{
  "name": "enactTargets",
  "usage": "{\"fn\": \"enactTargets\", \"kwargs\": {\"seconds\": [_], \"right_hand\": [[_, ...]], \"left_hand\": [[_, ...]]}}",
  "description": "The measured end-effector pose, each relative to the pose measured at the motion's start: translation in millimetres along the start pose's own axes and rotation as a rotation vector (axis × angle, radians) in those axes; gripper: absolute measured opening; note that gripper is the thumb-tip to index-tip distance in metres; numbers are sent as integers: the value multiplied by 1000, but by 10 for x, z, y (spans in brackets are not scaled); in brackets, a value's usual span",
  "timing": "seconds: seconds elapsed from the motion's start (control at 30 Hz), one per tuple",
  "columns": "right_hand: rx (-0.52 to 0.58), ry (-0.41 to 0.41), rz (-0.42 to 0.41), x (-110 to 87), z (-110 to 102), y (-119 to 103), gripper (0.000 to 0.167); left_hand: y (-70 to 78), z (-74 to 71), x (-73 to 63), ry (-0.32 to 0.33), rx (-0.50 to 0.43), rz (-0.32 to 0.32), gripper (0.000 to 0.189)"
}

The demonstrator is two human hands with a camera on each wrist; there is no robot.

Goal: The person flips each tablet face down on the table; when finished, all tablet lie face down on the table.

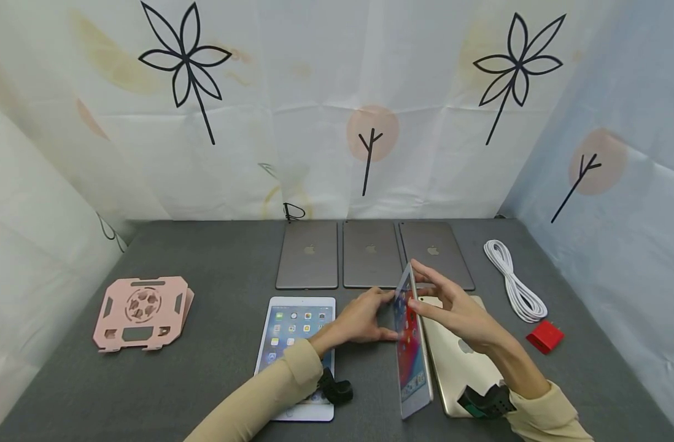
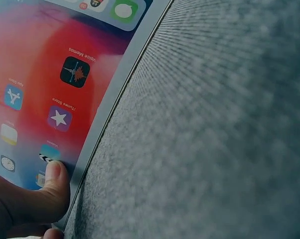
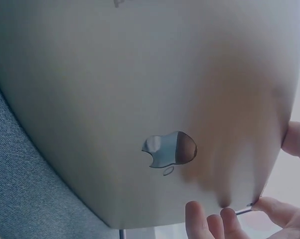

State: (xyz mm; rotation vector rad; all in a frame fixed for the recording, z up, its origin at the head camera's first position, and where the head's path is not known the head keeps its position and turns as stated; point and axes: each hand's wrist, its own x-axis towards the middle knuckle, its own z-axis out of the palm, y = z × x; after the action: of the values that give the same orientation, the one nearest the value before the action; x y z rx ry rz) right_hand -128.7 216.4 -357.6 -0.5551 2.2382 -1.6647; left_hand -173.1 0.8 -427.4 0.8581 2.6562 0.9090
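Note:
A white-framed tablet stands tilted up on its long side, its lit red-and-blue screen turned left. My left hand grips its lower side; in the left wrist view the thumb presses on the screen near the edge. My right hand holds the upper side near the far corner, fingers at the edges. The right wrist view shows the tablet's silver back with its apple logo. A gold tablet lies face down under the right forearm. A white tablet with its screen lit lies beneath the left forearm.
Three grey tablets, the left, middle and right, lie face down in a row at the back. A pink stand is at left. A coiled white cable and a red block lie at right.

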Motion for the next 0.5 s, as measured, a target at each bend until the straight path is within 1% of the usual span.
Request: {"fn": "enactTargets", "kwargs": {"seconds": [0.1, 0.17, 0.27, 0.37, 0.5], "right_hand": [[-13, 0, 5, 8, 15, -4, 76], [-22, 3, 9, 11, 24, -6, 76], [-31, 6, 11, 14, 36, -6, 75], [-40, 7, 13, 17, 46, 2, 74], [-56, 6, 24, 24, 56, 20, 74]], "left_hand": [[-19, 6, 17, -10, -31, 20, 85], [-41, -1, 28, -29, -97, 34, 83], [-73, -41, 24, -87, -258, 22, 81], [-78, -121, -9, -144, -441, -10, 77], [-20, -278, -59, -174, -680, -11, 70]]}}
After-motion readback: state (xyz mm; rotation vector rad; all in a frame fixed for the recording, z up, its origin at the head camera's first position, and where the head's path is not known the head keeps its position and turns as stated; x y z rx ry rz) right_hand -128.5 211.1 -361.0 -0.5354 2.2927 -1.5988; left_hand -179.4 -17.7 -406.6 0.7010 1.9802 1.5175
